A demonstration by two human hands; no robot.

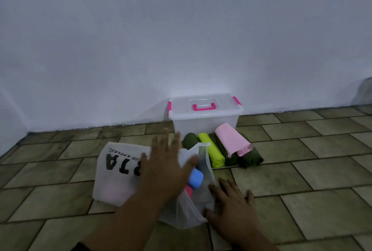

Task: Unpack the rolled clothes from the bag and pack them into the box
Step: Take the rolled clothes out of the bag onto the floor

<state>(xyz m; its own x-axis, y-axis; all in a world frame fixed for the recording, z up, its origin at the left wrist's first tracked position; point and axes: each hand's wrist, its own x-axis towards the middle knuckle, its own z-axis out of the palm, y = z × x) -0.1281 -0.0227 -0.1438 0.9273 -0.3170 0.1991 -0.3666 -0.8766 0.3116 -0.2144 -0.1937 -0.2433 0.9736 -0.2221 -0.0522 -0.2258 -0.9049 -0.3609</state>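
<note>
Reaching over the bag (118,172), which lies just in front of the box (203,123). Left hand (165,164) spread flat, gripping nothing; right hand (231,200) flat too, resting on the bag's edge. Blue roll (195,178) sits inside; yellow roll (213,150) and pink roll (231,140) lie nearer the box. Advice: unlatch lid (181,107) first. Print reads "APPAREL"; big letters partly hidden.

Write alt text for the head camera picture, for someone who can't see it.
A person's left hand spreads open over a white bag on a tiled floor, the right hand flat at the bag's edge. Behind, pink, lime and dark green rolled clothes lie before a lidded clear box by the wall.
</note>
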